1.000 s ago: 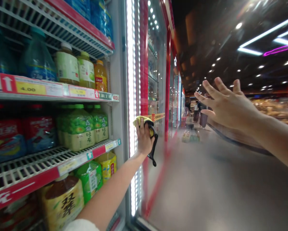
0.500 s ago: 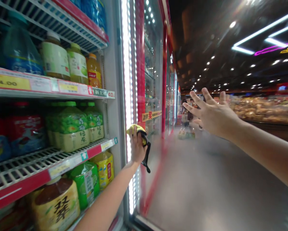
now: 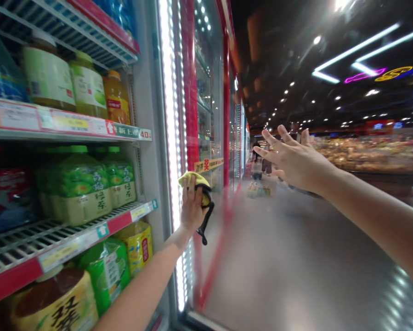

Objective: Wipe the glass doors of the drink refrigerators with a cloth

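My left hand [image 3: 193,206] reaches forward and presses a yellow cloth with black edging [image 3: 203,184] near the lit strip [image 3: 168,115] at the cooler's door edge. A black strap or tail of the cloth dangles below the fingers. My right hand [image 3: 294,161] is raised, its fingers spread wide and holding nothing. It appears to lie against a misted clear pane [image 3: 268,248], though I cannot tell for sure whether it touches.
Left of me, cooler shelves [image 3: 71,246] hold several drinks, among them green tea bottles [image 3: 85,188] and a large brown bottle [image 3: 58,303]. Red-framed glass doors [image 3: 209,92] line the aisle. Farther off are people [image 3: 261,161] and a heaped produce display [image 3: 371,154].
The view has turned slightly right, so shelves and hands sit farther left in the picture. My left hand still holds the cloth at the strip; the right hand stays spread.
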Demonstrator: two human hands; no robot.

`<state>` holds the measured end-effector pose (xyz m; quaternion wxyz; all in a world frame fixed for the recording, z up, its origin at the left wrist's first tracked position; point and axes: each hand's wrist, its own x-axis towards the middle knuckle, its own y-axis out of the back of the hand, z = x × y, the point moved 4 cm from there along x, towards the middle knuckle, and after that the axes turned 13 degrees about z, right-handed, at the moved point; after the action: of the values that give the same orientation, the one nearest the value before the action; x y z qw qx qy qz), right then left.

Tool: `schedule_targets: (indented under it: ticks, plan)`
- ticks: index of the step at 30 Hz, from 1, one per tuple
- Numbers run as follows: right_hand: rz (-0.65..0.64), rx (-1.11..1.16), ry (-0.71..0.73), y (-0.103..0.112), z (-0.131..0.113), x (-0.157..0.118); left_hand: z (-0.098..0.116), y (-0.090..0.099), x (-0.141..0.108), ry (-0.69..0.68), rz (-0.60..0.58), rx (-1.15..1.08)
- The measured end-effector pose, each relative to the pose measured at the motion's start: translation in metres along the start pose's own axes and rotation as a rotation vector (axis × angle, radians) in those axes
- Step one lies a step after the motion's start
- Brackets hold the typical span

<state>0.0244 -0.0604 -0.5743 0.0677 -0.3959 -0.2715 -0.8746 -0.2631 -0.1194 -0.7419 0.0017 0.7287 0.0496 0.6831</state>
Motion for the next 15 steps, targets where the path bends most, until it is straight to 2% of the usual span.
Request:
schedule_targets:
  ticks: [2,3,5,7,9,12,13,15]
  plan:
    - [-0.001,0.014,0.003,-0.006,0.004,0.001,-0.004,-0.002,0.020,0.144,0.100,0.048]
    - [0.010,0.027,0.010,-0.010,0.006,0.002,0.001,-0.004,0.032,0.195,0.144,0.058]
    - [0.048,0.057,0.026,-0.016,0.008,0.002,0.023,-0.013,0.049,0.208,0.174,0.036]
    - [0.071,0.076,0.035,-0.020,0.012,0.002,0.051,-0.022,0.048,0.134,0.125,-0.003]
    - [0.064,0.082,0.043,-0.020,0.016,-0.001,0.074,-0.027,0.033,-0.024,0.031,-0.048]
    - [0.038,0.099,0.105,-0.013,0.029,-0.008,0.085,-0.025,0.015,-0.257,-0.081,-0.115]
    - [0.037,0.101,0.120,-0.009,0.035,-0.012,0.083,-0.024,0.019,-0.266,-0.089,-0.119]
    - [0.050,0.075,0.090,-0.001,0.051,-0.019,0.080,-0.023,0.040,-0.148,-0.060,-0.086]
